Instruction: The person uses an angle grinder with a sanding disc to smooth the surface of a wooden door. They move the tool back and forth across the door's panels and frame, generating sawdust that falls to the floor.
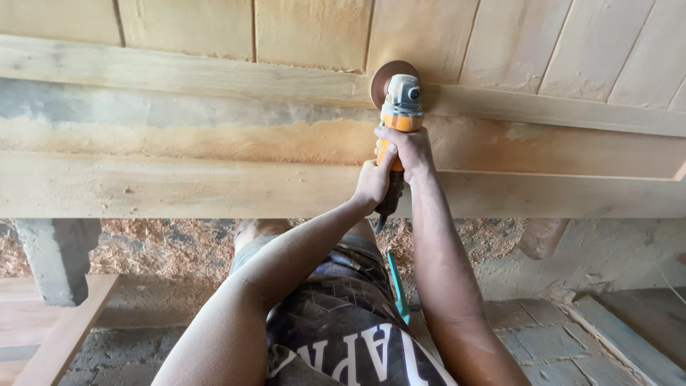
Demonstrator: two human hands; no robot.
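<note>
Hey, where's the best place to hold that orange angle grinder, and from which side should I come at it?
Grip the angle grinder by its long orange body, coming from the near, cord end. The sanding disc sits at the far end on the wooden panel; both hands already wrap it there.

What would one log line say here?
hands: left hand and right hand grip grinder | disc on wooden panel | sawdust below
</note>
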